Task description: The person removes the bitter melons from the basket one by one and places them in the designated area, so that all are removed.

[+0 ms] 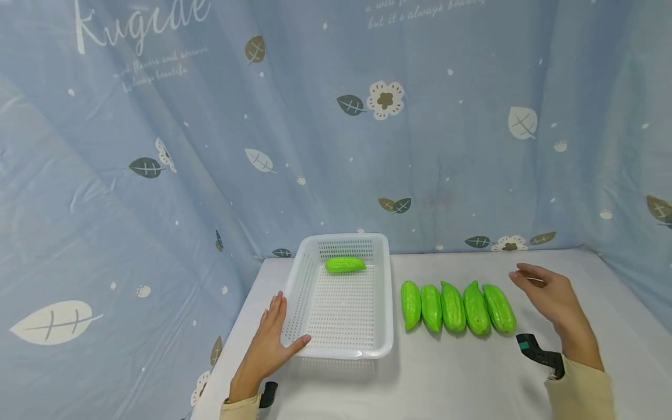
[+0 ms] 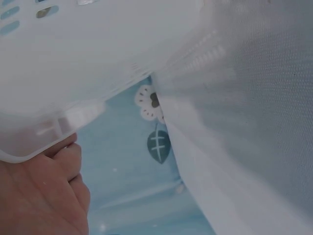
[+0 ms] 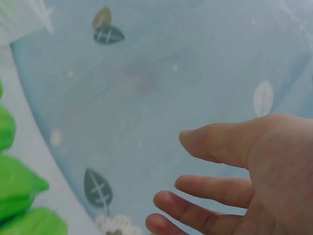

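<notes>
A white plastic basket (image 1: 391, 303) with slotted walls stands on the table, and one green bitter melon (image 1: 345, 265) lies crosswise at its far end. My left hand (image 1: 270, 344) rests at the basket's near left corner, fingers straight along the outside and thumb spread over the front rim. To the right of the basket, several green bitter melons (image 1: 453, 307) lie side by side in a row. Just right of the row, my right hand (image 1: 548, 294) hovers with loosely bent fingers and holds nothing. In the right wrist view its thumb (image 3: 215, 142) stands apart from the fingers.
The white tabletop (image 1: 446, 373) runs back to a blue patterned curtain (image 1: 436, 146), which hangs behind and along the left side. The basket's far end stands close to the curtain. A small black device (image 1: 541, 354) sits on each wrist.
</notes>
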{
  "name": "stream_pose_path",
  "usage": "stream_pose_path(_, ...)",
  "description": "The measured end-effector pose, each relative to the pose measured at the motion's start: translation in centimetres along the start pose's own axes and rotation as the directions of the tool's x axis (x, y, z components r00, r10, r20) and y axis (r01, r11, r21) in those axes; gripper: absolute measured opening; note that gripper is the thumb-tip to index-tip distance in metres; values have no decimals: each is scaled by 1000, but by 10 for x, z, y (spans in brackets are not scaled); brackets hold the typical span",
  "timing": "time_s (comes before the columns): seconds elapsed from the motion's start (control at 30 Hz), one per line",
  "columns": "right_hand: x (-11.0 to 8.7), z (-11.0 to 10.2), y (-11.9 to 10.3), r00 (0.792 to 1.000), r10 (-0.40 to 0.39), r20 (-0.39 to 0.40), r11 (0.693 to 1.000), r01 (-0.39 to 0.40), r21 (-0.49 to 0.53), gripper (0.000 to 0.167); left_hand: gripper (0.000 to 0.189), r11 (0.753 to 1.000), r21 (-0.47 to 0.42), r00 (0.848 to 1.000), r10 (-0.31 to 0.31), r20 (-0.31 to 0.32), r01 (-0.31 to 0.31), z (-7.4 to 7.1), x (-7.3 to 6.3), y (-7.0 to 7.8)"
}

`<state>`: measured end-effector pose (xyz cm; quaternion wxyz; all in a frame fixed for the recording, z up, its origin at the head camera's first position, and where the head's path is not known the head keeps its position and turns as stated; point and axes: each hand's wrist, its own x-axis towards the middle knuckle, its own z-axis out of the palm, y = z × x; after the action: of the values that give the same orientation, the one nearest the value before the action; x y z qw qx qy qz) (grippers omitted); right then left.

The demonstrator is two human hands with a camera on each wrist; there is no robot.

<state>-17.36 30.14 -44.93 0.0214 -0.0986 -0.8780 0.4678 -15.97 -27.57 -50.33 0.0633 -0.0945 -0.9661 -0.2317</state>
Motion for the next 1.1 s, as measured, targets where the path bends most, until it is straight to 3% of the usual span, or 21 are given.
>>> stream_pose_path(0.27, -6, 16, -38, 987, -147, -60, 989, 146, -11, 66, 116, 999, 40, 1000, 18, -4, -18, -2, 1, 1)
stream_pose_path(0.57, -2, 30, -74, 938, -343, -57, 939, 343, -13, 56, 116, 998, 49, 999, 36, -9, -35, -3, 1, 1)
stream_pose_path(1.1, 6, 66, -127, 903, -429, 37, 903, 428, 40, 53, 116, 999, 39, 999, 35, -14, -34, -1, 0, 0)
